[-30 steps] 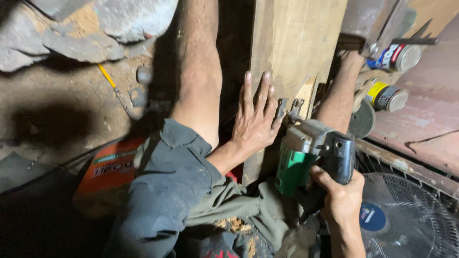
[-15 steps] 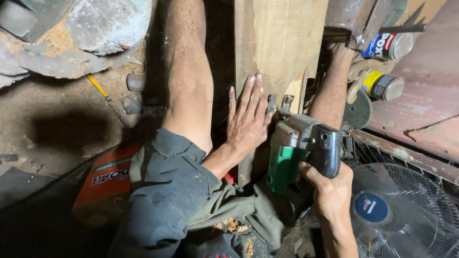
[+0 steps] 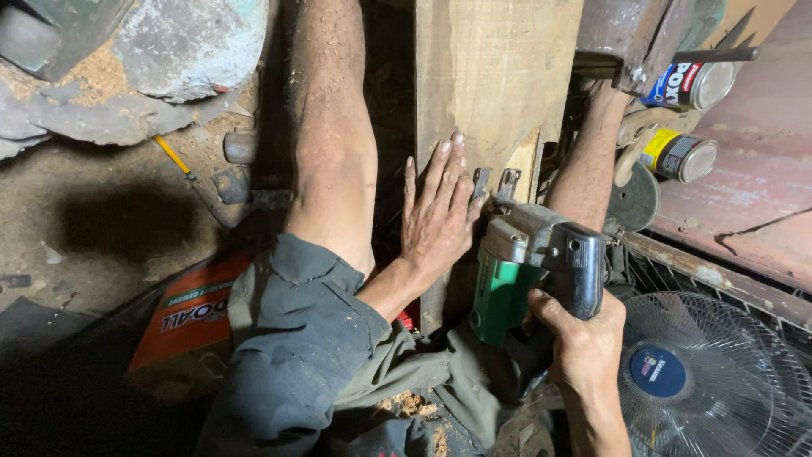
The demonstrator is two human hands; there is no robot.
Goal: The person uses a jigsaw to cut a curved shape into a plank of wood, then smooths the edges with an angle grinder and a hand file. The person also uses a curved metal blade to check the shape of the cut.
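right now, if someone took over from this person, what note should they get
Left hand: flat on the plank, fingers spread, pressing it down beside the saw's foot.
Right hand: gripping the black handle of the green jigsaw, whose front end sits on the plank.
Plank runs away from the body between the bare legs; the left leg lies beside it.
Done: a curved cut shows in the plank ahead of the saw, with a pale wedge partly freed.
Left: the cut does not look finished; its end is hidden by the saw.
Nearby: fan and two cans to the right.
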